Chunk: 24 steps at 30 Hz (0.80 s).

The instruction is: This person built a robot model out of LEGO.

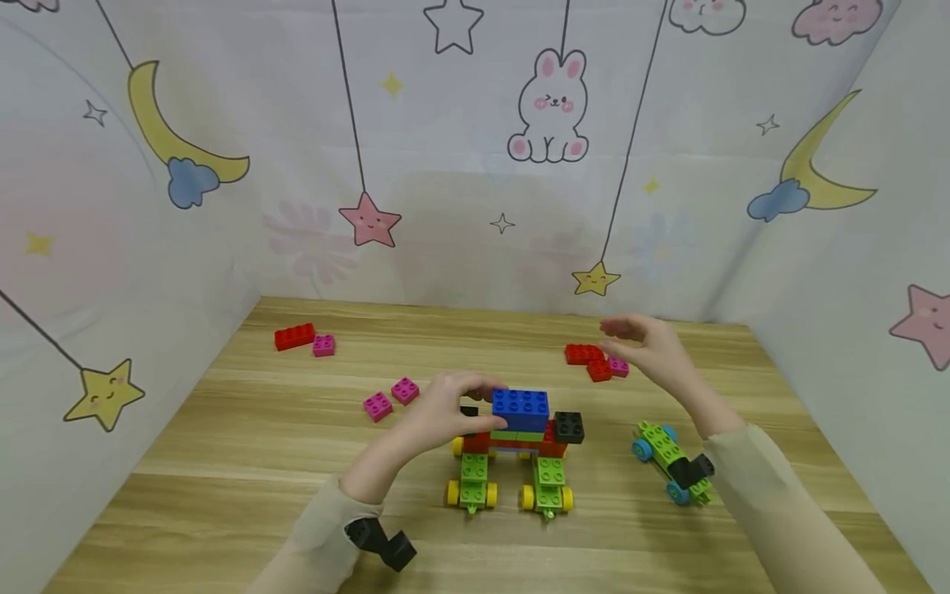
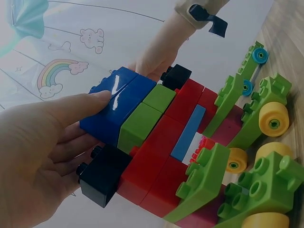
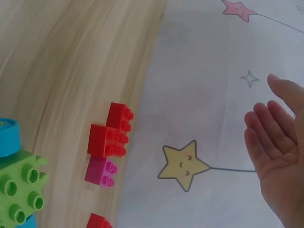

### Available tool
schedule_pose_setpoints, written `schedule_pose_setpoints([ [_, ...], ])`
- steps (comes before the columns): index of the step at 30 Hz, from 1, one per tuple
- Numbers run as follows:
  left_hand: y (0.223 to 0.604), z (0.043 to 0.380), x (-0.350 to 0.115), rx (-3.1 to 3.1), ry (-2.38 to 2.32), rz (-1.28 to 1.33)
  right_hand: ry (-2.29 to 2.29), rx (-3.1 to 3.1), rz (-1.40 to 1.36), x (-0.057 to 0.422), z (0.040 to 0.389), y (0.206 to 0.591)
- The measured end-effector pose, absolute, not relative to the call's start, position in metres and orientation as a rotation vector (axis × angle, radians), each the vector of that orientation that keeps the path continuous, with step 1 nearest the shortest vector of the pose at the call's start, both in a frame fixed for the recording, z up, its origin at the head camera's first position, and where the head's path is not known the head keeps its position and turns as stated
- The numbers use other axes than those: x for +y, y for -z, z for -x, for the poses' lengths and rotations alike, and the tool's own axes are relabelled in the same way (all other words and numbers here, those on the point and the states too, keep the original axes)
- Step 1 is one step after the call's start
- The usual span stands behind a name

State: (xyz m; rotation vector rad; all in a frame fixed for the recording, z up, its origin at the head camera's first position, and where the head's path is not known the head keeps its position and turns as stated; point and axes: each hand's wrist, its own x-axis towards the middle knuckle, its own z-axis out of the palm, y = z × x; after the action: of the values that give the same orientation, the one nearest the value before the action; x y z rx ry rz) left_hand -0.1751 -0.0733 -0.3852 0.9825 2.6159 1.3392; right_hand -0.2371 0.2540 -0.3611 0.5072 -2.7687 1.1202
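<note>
A toy brick model on wheels [image 1: 475,445] stands on the table, with red bricks across it, green wheeled bases with yellow wheels below and black bricks [image 2: 105,175] at both ends. On top, over green bricks [image 2: 141,124], sits a block of blue bricks [image 1: 520,410]. My left hand [image 1: 453,408] pinches this blue block, the thumb on its near face and the fingers behind. My right hand [image 1: 653,346] is raised at the back right, fingers loosely bent and holding nothing. Below it lie red bricks [image 1: 584,355] and a pink brick [image 1: 618,366].
A green wheeled base with blue wheels [image 1: 668,450] lies beneath the right forearm. Two pink bricks [image 1: 378,406] lie left of the model; a red brick [image 1: 294,337] and a pink brick [image 1: 323,345] lie at the back left. A printed cloth [image 1: 460,247] hangs behind the table.
</note>
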Motion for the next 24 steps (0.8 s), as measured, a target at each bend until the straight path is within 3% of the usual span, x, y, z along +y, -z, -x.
schedule_pose_setpoints([
  [13, 0.389, 0.176, -0.073, 2.573, -1.395, -0.89, -1.094, -2.861, -0.493, 0.247, 0.292, 0.379],
  [24, 0.391, 0.175, -0.073, 2.572, -1.412, -0.889, -1.07, -2.913, -0.504, 0.253, 0.312, 0.398],
])
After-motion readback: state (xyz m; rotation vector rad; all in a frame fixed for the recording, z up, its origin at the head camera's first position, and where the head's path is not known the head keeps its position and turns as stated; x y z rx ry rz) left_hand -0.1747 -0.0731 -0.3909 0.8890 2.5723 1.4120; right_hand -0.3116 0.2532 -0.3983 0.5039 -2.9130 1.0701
